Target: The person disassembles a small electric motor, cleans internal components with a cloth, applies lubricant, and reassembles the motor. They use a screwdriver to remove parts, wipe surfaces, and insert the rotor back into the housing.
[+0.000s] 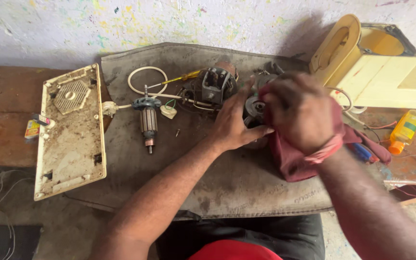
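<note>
My left hand (pixel 234 123) steadies a round grey metal motor part (pixel 254 107) on the grey mat (pixel 217 178). My right hand (pixel 297 110) is closed on a dark red cloth (pixel 294 161) and presses it against that part; the hand is motion-blurred. The cloth trails down to the right under my wrist. The part is mostly hidden by both hands.
A motor armature (pixel 148 120), a stator block with wires (pixel 215 84), a yellow-handled screwdriver (pixel 181 77) and a white cord loop (pixel 143 79) lie on the mat. A dirty cream base plate (pixel 71 130) lies left, a yellow appliance housing (pixel 376 62) back right, a yellow bottle (pixel 404 130) at right.
</note>
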